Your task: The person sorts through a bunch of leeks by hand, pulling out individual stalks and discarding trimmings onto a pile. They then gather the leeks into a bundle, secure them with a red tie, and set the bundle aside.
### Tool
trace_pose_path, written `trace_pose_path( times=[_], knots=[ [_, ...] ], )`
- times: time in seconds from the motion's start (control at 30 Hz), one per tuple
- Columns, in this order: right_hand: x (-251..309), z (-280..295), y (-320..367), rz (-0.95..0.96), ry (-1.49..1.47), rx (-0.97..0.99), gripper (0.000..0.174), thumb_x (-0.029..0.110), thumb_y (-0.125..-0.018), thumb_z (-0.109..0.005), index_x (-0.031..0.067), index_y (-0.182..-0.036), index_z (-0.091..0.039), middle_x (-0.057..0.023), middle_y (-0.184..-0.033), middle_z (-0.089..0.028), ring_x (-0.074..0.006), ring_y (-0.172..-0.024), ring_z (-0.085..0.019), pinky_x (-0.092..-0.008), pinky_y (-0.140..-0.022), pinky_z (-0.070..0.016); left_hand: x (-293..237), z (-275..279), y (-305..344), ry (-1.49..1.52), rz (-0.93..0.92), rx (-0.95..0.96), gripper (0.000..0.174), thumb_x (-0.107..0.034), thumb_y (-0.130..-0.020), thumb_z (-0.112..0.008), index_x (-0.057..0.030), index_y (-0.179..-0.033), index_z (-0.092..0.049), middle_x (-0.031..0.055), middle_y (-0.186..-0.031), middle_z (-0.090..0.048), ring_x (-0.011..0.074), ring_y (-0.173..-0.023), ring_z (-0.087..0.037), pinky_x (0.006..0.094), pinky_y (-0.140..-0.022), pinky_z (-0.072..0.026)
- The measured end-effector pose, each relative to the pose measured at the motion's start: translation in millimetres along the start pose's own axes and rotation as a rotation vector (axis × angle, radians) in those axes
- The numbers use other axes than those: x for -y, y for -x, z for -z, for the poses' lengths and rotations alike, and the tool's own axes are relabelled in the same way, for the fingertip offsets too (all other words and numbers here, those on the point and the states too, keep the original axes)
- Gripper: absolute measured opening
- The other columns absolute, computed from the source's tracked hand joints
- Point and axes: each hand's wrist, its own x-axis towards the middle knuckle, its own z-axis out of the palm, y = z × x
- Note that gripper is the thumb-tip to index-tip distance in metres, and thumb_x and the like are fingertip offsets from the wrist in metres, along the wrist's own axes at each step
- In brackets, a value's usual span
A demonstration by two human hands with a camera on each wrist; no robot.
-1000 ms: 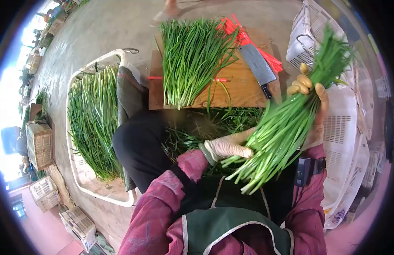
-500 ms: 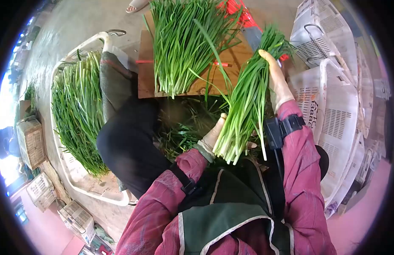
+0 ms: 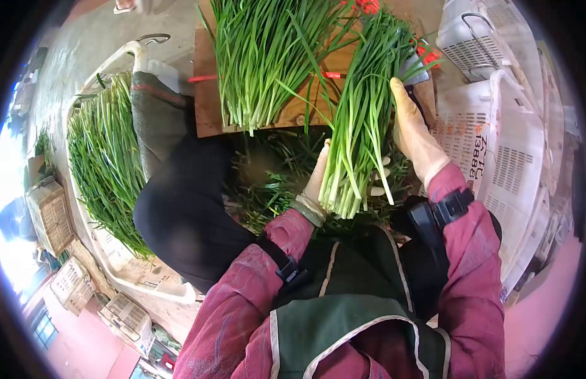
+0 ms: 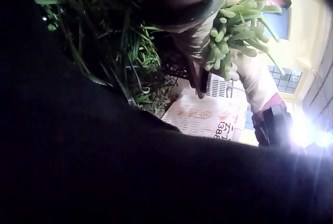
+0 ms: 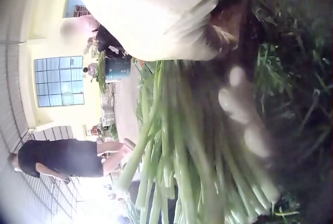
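A bundle of garlic chives (image 3: 359, 120), pale stem ends toward me, lies slanted between my two gloved hands. My left hand (image 3: 316, 177) holds its stem end from below, thumb along the left side; its fingertips (image 5: 239, 107) show past the stems in the right wrist view. On the right side my right hand (image 3: 418, 131) holds the bundle higher up, thumb stretched along the leaves, other fingers hidden beneath. Cut stem ends (image 4: 229, 41) fan out in the left wrist view. A larger pile of chives (image 3: 261, 63) lies on the wooden board (image 3: 205, 104) just beyond.
Partly covered by the bundle, a knife blade (image 3: 414, 68) lies near red ties (image 3: 427, 54). More chives (image 3: 106, 158) fill a white crate (image 3: 140, 58) at left. White baskets (image 3: 514, 139) stand at right. Loose leaves (image 3: 267, 189) lie below the board. A person (image 5: 62, 157) stands farther off.
The bundle has come from the right toward the middle and forward, its leaf tips now over the board's right part. My left hand moved forward with it; the right hand came leftward and changed its hold.
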Motion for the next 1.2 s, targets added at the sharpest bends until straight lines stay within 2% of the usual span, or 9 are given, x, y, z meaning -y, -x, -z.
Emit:
trace_pose_path(
  times=[0.17,0.2,0.3,0.37,0.57,0.83,0.87,1.07,1.2],
  knots=[
    [-11,5,68,-0.166,-0.063,0.217,0.061,0.055,-0.090,-0.053,0.0118,-0.132,-0.050,-0.0075,-0.135,-0.050,-0.0181,-0.116,-0.047,-0.0357,-0.094,-0.0380,4,-5,2,-0.045,-0.042,-0.116,0.071,-0.063,-0.092,-0.039,-0.0139,-0.142,-0.037,0.0181,-0.134,-0.049,0.0350,-0.117,-0.053,0.0538,-0.094,-0.0465],
    [-16,7,78,-0.231,0.104,0.066,0.057,0.058,-0.087,-0.055,0.0150,-0.124,-0.056,-0.0036,-0.122,-0.057,-0.0149,-0.105,-0.051,-0.0344,-0.083,-0.0412,5,0,4,-0.079,-0.056,-0.170,0.068,-0.062,-0.092,-0.041,-0.0136,-0.141,-0.040,0.0168,-0.130,-0.052,0.0325,-0.113,-0.056,0.0514,-0.092,-0.0484],
    [-24,5,113,-0.261,0.057,0.244,0.054,0.057,-0.086,-0.057,0.0160,-0.121,-0.057,0.0028,-0.107,-0.059,-0.0117,-0.093,-0.056,-0.0341,-0.076,-0.0449,6,9,6,-0.033,-0.111,-0.273,0.063,-0.056,-0.093,-0.046,-0.0099,-0.136,-0.045,0.0162,-0.129,-0.054,0.0366,-0.111,-0.057,0.0553,-0.092,-0.0493],
    [-24,8,123,-0.249,0.076,0.293,0.051,0.055,-0.088,-0.055,0.0158,-0.122,-0.055,0.0015,-0.109,-0.058,-0.0123,-0.095,-0.056,-0.0365,-0.079,-0.0470,8,-8,6,-0.128,-0.075,-0.254,0.065,-0.059,-0.093,-0.043,-0.0100,-0.135,-0.046,0.0138,-0.121,-0.059,0.0270,-0.103,-0.062,0.0441,-0.083,-0.0556],
    [-17,5,143,-0.232,0.005,0.280,0.050,0.048,-0.095,-0.049,0.0123,-0.130,-0.050,-0.0013,-0.119,-0.059,-0.0151,-0.102,-0.059,-0.0380,-0.086,-0.0498,6,-9,8,-0.263,-0.030,-0.266,0.073,-0.067,-0.089,-0.041,-0.0097,-0.135,-0.046,0.0131,-0.118,-0.061,0.0271,-0.099,-0.064,0.0441,-0.082,-0.0566],
    [-47,20,129,-0.080,0.540,0.085,0.039,0.029,-0.096,-0.051,0.0046,-0.127,-0.051,-0.0038,-0.109,-0.060,-0.0133,-0.091,-0.060,-0.0319,-0.077,-0.0544,6,-18,9,-0.392,-0.052,-0.347,0.076,-0.068,-0.088,-0.041,-0.0082,-0.134,-0.047,0.0105,-0.119,-0.061,0.0219,-0.103,-0.062,0.0380,-0.089,-0.0528],
    [-46,21,126,-0.049,0.542,0.114,0.043,0.027,-0.094,-0.054,-0.0042,-0.123,-0.050,-0.0148,-0.108,-0.062,-0.0193,-0.086,-0.063,-0.0320,-0.070,-0.0544,7,-15,8,-0.411,-0.070,-0.358,0.077,-0.070,-0.088,-0.040,-0.0081,-0.134,-0.047,0.0109,-0.119,-0.061,0.0217,-0.103,-0.062,0.0377,-0.088,-0.0530],
    [-38,23,125,0.018,0.899,0.087,0.029,0.020,-0.092,-0.052,-0.0051,-0.107,-0.056,-0.0216,-0.093,-0.065,-0.0286,-0.086,-0.066,-0.0356,-0.068,-0.0543,7,-10,11,-0.423,-0.061,-0.348,0.079,-0.071,-0.087,-0.040,-0.0079,-0.134,-0.046,0.0118,-0.120,-0.060,0.0220,-0.104,-0.062,0.0377,-0.087,-0.0530],
    [-16,11,140,-0.114,1.029,0.130,0.028,0.017,-0.095,-0.049,-0.0041,-0.114,-0.052,-0.0159,-0.093,-0.063,-0.0212,-0.071,-0.065,-0.0322,-0.063,-0.0571,7,-13,14,-0.472,-0.041,-0.369,0.072,-0.065,-0.089,-0.045,-0.0075,-0.133,-0.047,0.0116,-0.118,-0.062,0.0222,-0.100,-0.064,0.0377,-0.086,-0.0536]
  ],
)
